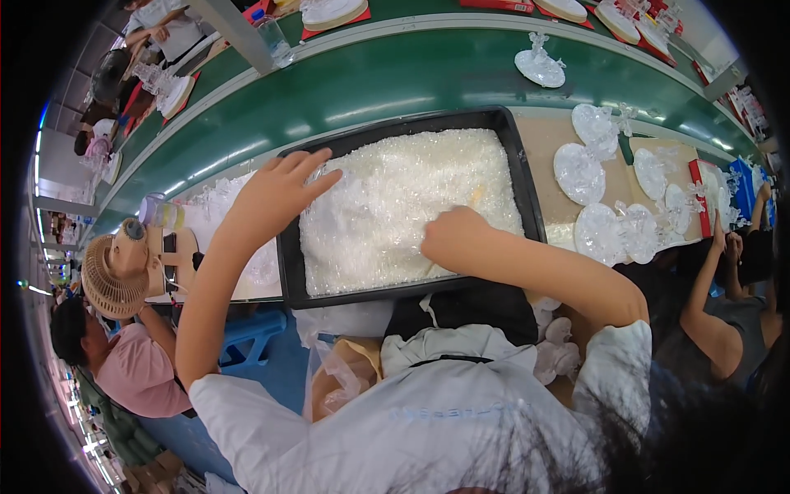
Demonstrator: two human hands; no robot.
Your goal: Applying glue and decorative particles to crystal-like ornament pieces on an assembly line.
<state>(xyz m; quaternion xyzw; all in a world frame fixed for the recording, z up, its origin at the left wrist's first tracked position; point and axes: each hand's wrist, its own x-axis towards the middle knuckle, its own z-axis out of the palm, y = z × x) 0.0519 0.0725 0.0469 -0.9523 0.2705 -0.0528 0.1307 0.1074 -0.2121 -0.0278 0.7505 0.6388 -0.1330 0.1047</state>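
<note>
- The right hand (455, 237), at frame center, curls its fingers down into the clear pieces (395, 206); the fingertips are hidden.
- The black tray (527, 177)'s near wall is partly covered by both forearms.
- Single clear pieces are too small to tell apart.

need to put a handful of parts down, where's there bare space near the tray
Bare room: the tan board between the black tray and the clear round pieces, and the green belt behind the tray. Crowded: the tray is filled with clear bits under the left hand and right hand; its left side is cluttered.
</note>
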